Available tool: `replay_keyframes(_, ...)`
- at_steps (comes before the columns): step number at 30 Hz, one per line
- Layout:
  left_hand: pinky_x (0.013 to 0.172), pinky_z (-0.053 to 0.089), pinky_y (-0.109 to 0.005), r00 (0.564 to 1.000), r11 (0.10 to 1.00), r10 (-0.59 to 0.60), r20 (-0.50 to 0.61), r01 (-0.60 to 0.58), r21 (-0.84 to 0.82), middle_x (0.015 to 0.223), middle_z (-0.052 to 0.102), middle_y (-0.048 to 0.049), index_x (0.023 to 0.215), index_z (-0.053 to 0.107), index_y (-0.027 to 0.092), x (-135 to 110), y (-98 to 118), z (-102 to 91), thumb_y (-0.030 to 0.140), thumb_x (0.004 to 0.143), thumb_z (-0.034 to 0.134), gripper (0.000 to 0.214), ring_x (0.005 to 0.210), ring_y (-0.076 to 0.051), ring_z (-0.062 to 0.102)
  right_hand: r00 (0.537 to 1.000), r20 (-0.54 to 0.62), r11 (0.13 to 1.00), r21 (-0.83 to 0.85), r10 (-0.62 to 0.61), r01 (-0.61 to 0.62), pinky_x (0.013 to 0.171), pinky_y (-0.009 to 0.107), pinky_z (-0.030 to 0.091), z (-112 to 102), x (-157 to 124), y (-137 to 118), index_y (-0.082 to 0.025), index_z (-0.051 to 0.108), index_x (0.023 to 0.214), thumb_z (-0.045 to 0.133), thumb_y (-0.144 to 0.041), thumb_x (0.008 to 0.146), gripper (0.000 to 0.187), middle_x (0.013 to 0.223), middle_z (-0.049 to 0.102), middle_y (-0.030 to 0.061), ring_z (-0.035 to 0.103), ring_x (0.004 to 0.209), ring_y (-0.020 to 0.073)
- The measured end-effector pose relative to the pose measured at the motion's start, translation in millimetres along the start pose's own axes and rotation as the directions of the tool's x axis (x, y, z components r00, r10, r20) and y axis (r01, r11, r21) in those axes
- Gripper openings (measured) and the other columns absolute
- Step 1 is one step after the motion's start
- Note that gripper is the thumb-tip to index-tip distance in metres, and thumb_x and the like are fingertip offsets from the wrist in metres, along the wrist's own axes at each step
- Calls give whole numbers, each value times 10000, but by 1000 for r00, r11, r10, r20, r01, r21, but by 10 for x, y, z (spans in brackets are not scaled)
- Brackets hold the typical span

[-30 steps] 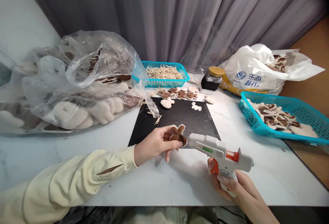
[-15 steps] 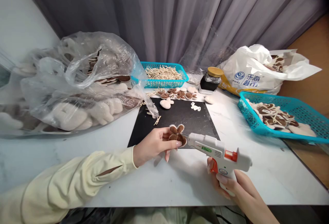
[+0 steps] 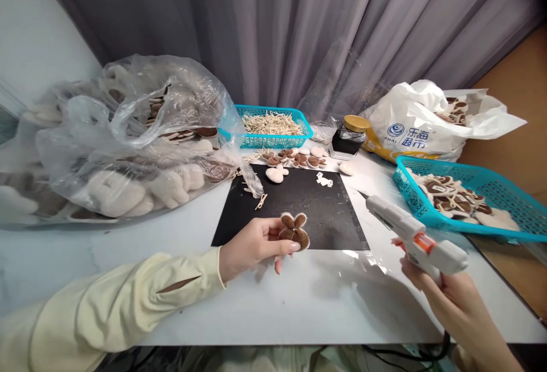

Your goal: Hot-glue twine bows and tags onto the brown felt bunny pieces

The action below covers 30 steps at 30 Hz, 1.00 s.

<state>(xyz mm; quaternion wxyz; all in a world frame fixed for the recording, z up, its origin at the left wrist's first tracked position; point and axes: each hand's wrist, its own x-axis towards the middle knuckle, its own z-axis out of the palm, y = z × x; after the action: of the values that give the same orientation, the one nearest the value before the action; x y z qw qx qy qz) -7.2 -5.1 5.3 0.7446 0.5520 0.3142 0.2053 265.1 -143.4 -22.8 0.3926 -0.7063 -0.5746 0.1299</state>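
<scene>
Holding a rabbit-shaped plush piece (image 3: 294, 233) pinched in the left hand (image 3: 254, 248) over the near edge of the black mat (image 3: 327, 212), with its brown side showing, presumably to leave the middle exposed and steady. Gripping a white glue gun (image 3: 395, 217) by the handle in the right hand (image 3: 440, 292), beyond the mat's right edge, with the nozzle (image 3: 363, 195) aimed clear of the piece (likely to spare skin and plush the hot tip). Having more rabbit pieces (image 3: 300, 160) along the mat's far edge, apparently for easy reach, and a turquoise basket (image 3: 273, 142) just behind.
</scene>
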Motion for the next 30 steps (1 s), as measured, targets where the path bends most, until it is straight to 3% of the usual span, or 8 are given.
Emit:
replay_keyframes(4, 470, 490, -224, 1000, 1000, -23, 12, 22, 3, 876, 641, -59, 878, 602, 104, 58, -72, -9, 239, 665, 721, 278, 621, -96, 505, 950, 168, 883, -353, -264, 308, 704, 346, 476, -123, 300, 244, -204, 430, 1127, 397, -226, 840, 290, 1192, 471, 148, 579, 926, 259)
replay_keyframes(9, 469, 478, -230, 999, 999, -16, 32, 15, 35, 823, 629, -37, 882, 603, 112, 32, -80, 9, 268, 658, 723, 299, 611, -103, 507, 899, 368, 670, -609, -236, 425, 614, 361, 502, -175, 640, 395, -159, 426, 1129, 382, -114, 744, 390, 1232, 461, 179, 621, 827, 258)
replay_keyframes(12, 475, 471, -231, 998, 999, -5, 61, 3, 37, 772, 611, -19, 859, 608, 114, 12, -82, 19, 277, 664, 716, 276, 622, -110, 506, 844, 419, 642, -554, -334, 530, 786, 409, 482, -256, 792, 177, -160, 434, 1175, 449, -181, 740, 436, 1232, 481, 166, 548, 1046, 310)
replay_keyframes(15, 481, 474, -239, 996, 1000, 14, 86, -16, 20, 800, 603, -21, 859, 606, 121, -4, -104, 25, 279, 661, 716, 276, 640, -117, 507, 804, 394, 685, -428, -446, 590, 869, 400, 435, -200, 933, -322, -197, 456, 1194, 437, -283, 849, 356, 1265, 466, 137, 503, 1112, 292)
replay_keyframes(17, 483, 478, -250, 994, 999, 29, 105, -33, 29, 786, 586, -14, 852, 602, 124, -16, -127, 27, 278, 663, 712, 267, 602, -107, 499, 741, 405, 688, -299, -536, 661, 815, 342, 452, -8, 1049, -684, -196, 525, 1087, 369, -231, 907, 240, 1162, 537, 123, 576, 988, 234)
replay_keyframes(22, 474, 458, -250, 990, 995, 40, 132, -52, 91, 658, 530, 31, 819, 591, 137, -53, -160, 23, 281, 667, 702, 237, 504, -90, 492, 426, 644, 608, 79, -636, 790, 750, 264, 469, 852, 1450, -1201, -188, 597, 1004, 390, -87, 896, 254, 976, 630, 68, 606, 854, 167)
replay_keyframes(26, 457, 434, -238, 992, 993, 32, 123, -46, 106, 617, 523, 50, 756, 566, 152, -74, -154, 27, 271, 657, 696, 203, 447, -81, 497, 434, 603, 586, 70, -669, 807, 784, 298, 456, 1467, 1722, -1282, -143, 615, 964, 429, -22, 847, 251, 979, 603, 106, 572, 901, 189)
replay_keyframes(30, 449, 438, -241, 989, 996, 40, 141, -51, 78, 596, 510, 58, 761, 569, 157, -73, -162, 35, 262, 644, 694, 200, 428, -80, 498, 446, 581, 586, 65, -680, 808, 773, 293, 442, 1775, 1829, -1329, -137, 603, 1009, 503, -51, 819, 231, 986, 573, 106, 547, 878, 182)
